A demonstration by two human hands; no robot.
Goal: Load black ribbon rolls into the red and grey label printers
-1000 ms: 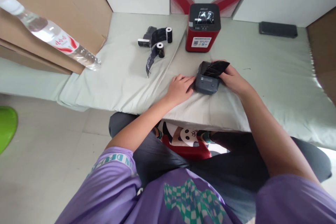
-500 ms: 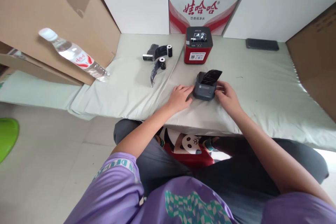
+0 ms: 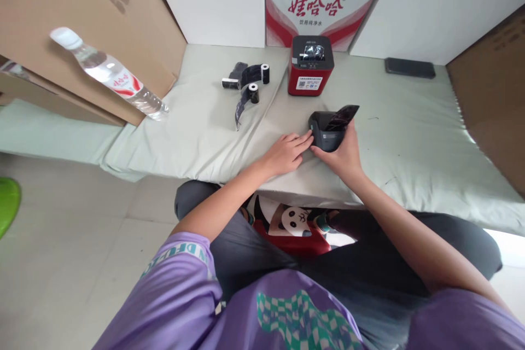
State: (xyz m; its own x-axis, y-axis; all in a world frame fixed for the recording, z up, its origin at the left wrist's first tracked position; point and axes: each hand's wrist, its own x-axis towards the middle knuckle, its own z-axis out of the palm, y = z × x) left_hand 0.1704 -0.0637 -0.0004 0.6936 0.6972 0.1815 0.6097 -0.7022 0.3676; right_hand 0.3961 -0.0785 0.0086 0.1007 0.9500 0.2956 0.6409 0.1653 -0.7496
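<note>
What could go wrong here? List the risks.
The dark printer sits near the front edge of the soft padded table, gripped only by the right hand; it might slip off. Its lid is raised, so it could snap shut on the left hand fingertips touching its side.

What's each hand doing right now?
Left hand: open, fingers touching the small dark grey plastic printer.
Right hand: closed around that printer.
</note>
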